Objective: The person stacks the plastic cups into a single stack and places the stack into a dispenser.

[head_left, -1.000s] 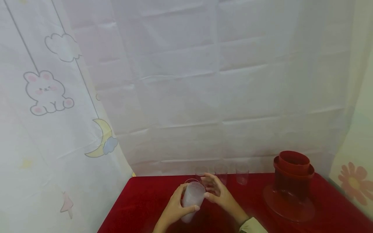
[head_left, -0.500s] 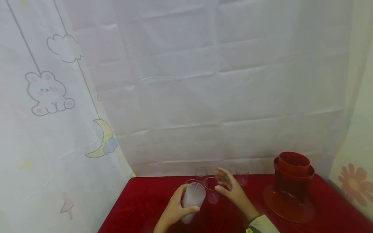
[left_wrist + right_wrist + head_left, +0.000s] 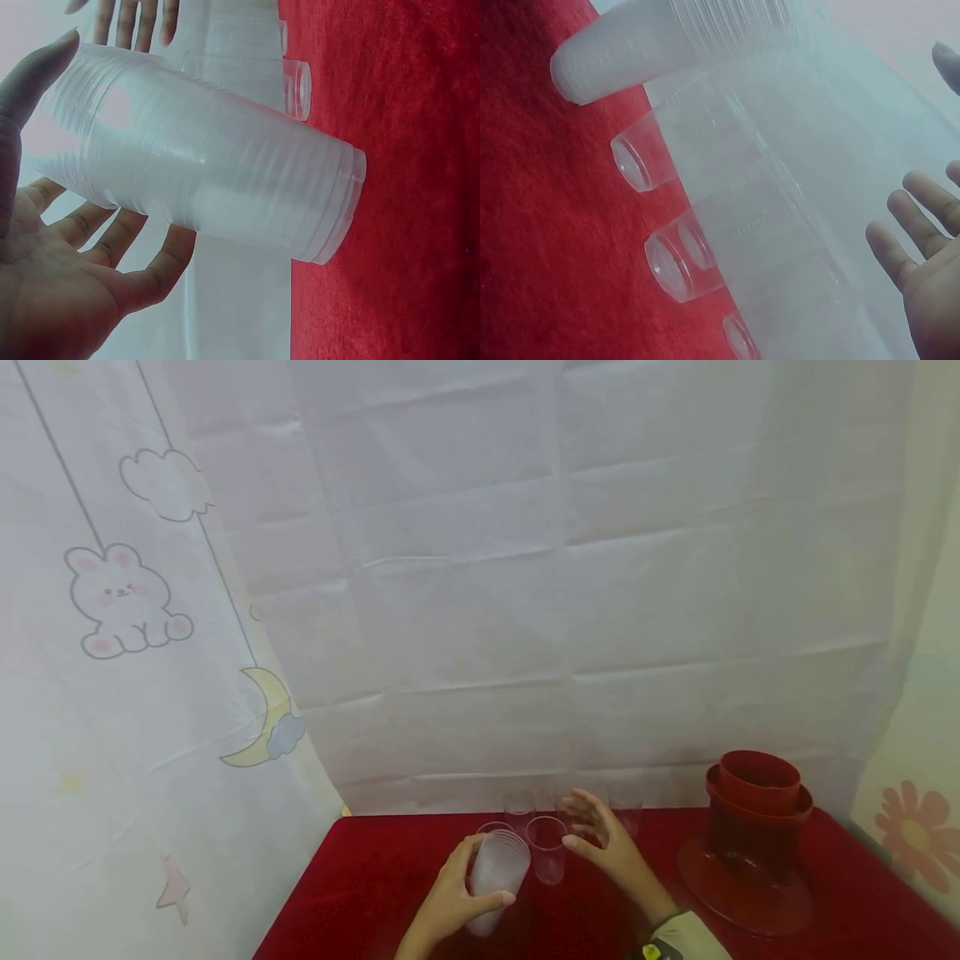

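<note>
One cup-stack mouth [image 3: 506, 846], head view only

A red table [image 3: 375, 868] bears cups [image 3: 551, 862] and a container [image 3: 752, 837].

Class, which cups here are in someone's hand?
The nested, tilted stack in the left hand; the other cups stand singly, upright on the red table.

Two hands [image 3: 452, 893] [image 3: 613, 853], one stack of clear cups [image 3: 499, 867] too tightly nested to count, and five single clear cups [image 3: 550, 865], some partly hidden. One red plastic container [image 3: 752, 839], one counter [image 3: 360, 885].
</note>
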The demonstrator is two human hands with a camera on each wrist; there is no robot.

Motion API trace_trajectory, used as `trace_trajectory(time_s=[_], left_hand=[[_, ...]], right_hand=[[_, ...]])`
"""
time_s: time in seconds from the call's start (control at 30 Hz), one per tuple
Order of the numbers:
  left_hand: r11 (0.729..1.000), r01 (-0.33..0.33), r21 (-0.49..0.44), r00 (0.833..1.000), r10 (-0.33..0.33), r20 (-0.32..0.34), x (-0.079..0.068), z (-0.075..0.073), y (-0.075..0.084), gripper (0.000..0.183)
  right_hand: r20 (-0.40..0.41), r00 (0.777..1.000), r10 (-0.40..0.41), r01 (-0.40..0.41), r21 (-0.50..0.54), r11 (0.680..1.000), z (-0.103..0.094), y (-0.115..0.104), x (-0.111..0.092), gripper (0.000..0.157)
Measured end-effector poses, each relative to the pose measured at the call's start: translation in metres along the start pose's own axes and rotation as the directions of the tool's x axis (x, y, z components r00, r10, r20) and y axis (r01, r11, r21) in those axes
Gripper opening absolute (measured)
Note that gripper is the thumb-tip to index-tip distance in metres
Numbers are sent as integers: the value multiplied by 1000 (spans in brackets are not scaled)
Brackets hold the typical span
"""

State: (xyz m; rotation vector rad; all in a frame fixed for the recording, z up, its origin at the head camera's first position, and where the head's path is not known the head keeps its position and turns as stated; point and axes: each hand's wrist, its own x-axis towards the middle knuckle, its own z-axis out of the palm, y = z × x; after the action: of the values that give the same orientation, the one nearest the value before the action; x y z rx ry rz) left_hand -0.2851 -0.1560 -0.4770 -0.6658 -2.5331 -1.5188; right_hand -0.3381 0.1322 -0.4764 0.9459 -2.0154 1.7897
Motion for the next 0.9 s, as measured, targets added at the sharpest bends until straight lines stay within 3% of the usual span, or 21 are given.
trace_trajectory(time_s=[0.33, 0.9], left_hand=[[999, 28, -16, 1000, -27, 9, -1, -1, 2, 77], [1000, 18, -15, 1000, -18, 5, -1, 0, 3, 76]], right_hand=[[-14, 1000, 1, -1, -22, 1000, -3, 7, -1, 68], [-60, 992, 109, -113, -85, 990, -4, 17, -1, 70]])
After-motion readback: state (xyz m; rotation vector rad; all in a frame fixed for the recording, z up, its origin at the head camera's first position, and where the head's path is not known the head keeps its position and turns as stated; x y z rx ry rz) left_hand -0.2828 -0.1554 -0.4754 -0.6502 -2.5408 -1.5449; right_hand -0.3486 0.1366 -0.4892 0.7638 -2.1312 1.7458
